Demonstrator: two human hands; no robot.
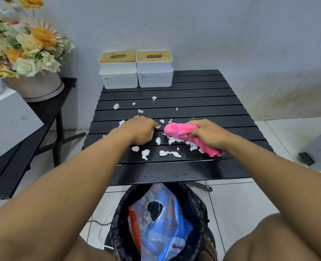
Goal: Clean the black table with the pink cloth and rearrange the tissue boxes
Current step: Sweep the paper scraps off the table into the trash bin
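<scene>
Head view: the pink cloth (pixel 176 131) lies bunched on the black slatted surface (pixel 203 102). The right hand (pixel 206 133) clenches its near end, and white scraps are heaped under it. It looks soft, light and limp. It probably sheds nothing itself but drags wet pulp, so a grip at the bunched middle, as now, likely keeps a broad pad down.

Just left of the cloth, the left hand (pixel 140 129) rests knuckles-up with curled fingers. Its fingertips touch a scrap, but I cannot tell whether they pinch it. More tissue scraps (pixel 170 153) are scattered on all sides of the cloth except its right. They look soggy and apt to smear or catch between slats. Water beads sit on the slat nearer than the cloth.

Well beyond the cloth stand two tissue boxes (pixel 119 69) (pixel 154 68), side by side and touching. Both are white with wooden slotted lids, no tissue shows, and each seems stacked on a lower box. Nearer than the cloth and below the surface's edge, a black bin bag (pixel 195 204) gapes open and holds blue and red plastic wrappers (pixel 163 223).
</scene>
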